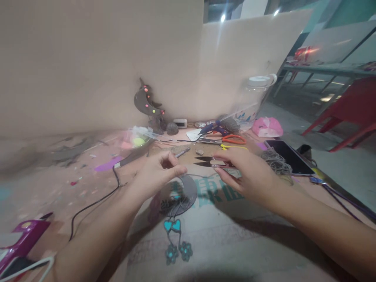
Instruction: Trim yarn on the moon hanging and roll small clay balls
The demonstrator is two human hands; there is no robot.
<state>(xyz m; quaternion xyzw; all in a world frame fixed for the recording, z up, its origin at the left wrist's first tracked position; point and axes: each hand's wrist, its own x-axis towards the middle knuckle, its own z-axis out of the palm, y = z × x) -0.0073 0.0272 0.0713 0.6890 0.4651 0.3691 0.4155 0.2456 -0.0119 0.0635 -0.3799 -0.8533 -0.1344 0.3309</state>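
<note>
My right hand point(246, 168) grips a pair of thread snips point(203, 161), the two dark blades pointing left and slightly apart. Across from the tips, my left hand point(161, 170) is closed in a pinch; what lies between its thumb and finger, if anything, is too small to make out. Just below the left fingers lies a grey crescent point(190, 194) with grey cord on it. Two turquoise hearts point(172, 225) and two grey flowers point(185, 251) with turquoise centres hang from its cords, flat on the printed board point(223, 239).
Behind my hands lie orange-handled scissors point(233, 139), a blue glue gun point(210, 127) and a grey pen-like stick point(182, 152). Grey yarn point(276, 160) sits beside a phone point(289, 157). A decorated crescent point(143, 102) and a clear bottle point(254, 98) stand farther back. A purple tool point(28, 237) is front left.
</note>
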